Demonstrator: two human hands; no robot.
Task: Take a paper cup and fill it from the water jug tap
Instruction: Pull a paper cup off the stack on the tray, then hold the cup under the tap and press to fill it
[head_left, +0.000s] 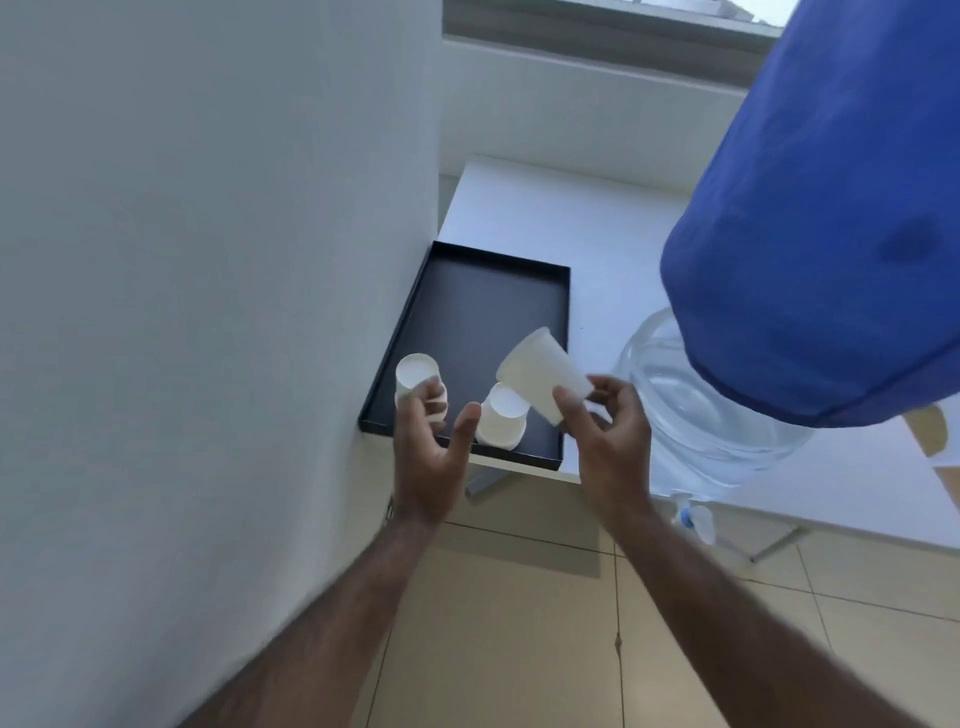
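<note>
My right hand (605, 431) grips a white paper cup (543, 375) by one end, tilted above the near right corner of a black tray (483, 306). Two more white cups stand upside down in the tray: one (415, 376) at the near left, one (501, 415) near the middle of the front edge. My left hand (431, 452) hovers open between them, its fingertips just in front of the left cup. The clear water jug (691, 410) stands on the white table to the right, its tap (693, 517) hanging over the table's front edge.
A blue cloth cover (826, 249) hides the jug's upper part. A white wall (208, 312) rises close on the left, touching the tray's side. The white table (597, 234) runs back to a window sill. Beige tiled floor (545, 623) lies below.
</note>
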